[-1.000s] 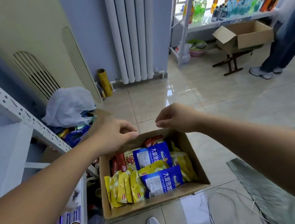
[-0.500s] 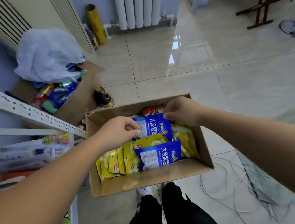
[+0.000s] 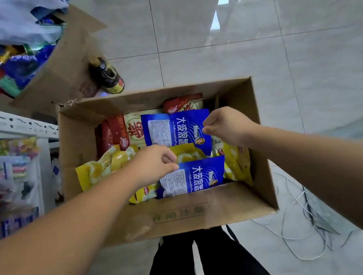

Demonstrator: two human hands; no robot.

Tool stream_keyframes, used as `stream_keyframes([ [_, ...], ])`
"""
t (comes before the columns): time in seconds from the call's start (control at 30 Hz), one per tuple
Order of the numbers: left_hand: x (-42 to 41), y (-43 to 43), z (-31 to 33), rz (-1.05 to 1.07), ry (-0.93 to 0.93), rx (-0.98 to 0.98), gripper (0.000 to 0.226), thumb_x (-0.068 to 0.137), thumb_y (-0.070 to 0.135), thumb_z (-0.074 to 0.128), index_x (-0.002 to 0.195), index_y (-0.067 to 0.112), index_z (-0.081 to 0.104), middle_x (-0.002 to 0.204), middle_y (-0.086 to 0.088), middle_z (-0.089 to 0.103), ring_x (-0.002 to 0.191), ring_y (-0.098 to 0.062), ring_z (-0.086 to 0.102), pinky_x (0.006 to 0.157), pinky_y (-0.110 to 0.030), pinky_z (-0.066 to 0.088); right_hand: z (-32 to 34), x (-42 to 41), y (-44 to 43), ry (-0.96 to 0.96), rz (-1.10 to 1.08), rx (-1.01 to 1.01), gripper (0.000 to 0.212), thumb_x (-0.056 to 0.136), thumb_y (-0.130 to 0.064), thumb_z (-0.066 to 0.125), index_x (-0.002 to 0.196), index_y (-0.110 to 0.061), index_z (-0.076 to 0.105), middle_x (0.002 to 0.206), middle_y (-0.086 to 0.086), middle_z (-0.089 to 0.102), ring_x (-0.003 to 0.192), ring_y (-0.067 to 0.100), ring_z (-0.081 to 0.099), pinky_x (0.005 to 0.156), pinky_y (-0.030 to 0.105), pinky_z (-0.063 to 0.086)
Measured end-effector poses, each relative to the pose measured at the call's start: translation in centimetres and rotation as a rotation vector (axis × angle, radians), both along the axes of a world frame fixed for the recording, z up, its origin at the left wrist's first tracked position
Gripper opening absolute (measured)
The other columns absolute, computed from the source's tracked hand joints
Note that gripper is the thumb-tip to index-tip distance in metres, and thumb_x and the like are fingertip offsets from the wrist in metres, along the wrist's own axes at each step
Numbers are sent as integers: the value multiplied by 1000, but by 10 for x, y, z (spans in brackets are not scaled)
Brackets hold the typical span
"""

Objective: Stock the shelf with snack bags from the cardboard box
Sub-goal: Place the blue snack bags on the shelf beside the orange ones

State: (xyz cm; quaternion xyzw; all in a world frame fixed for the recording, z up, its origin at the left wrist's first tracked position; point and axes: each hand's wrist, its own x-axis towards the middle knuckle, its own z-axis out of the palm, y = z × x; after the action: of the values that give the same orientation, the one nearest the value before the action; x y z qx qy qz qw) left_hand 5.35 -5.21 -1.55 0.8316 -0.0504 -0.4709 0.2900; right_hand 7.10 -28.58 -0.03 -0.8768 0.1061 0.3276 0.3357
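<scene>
Shelving (image 3: 9, 129) crowds the left edge, its shelf full of packets; open tile lies right of the cardboard box (image 3: 186, 213). Left hand (image 3: 154, 164), fingers curled, pinches the near blue snack bag (image 3: 193, 177) at its upper-left corner. Right hand (image 3: 226, 126) pinches the far blue snack bag (image 3: 174, 126) at its right edge. Both are glossy, white-lettered, lying on yellow bags (image 3: 100, 167).

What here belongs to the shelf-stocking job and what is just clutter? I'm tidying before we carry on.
Job: cardboard box, blue bags, yellow bags, red bags, shelf, left hand, right hand.

Lying about: dark bottle, second box, white cables.
</scene>
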Motion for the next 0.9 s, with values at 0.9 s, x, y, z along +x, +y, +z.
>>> stream_keyframes([
  [0.9,-18,-37,-133,-310,-21,93,17,88,40,71,96,25,73,91,3,68,86,-19,62,69,-31,51,-122,17,-4,-98,-119,-71,49,99,-15,56,142,-25,34,105,3,68,91,19,68,55,28,53],
])
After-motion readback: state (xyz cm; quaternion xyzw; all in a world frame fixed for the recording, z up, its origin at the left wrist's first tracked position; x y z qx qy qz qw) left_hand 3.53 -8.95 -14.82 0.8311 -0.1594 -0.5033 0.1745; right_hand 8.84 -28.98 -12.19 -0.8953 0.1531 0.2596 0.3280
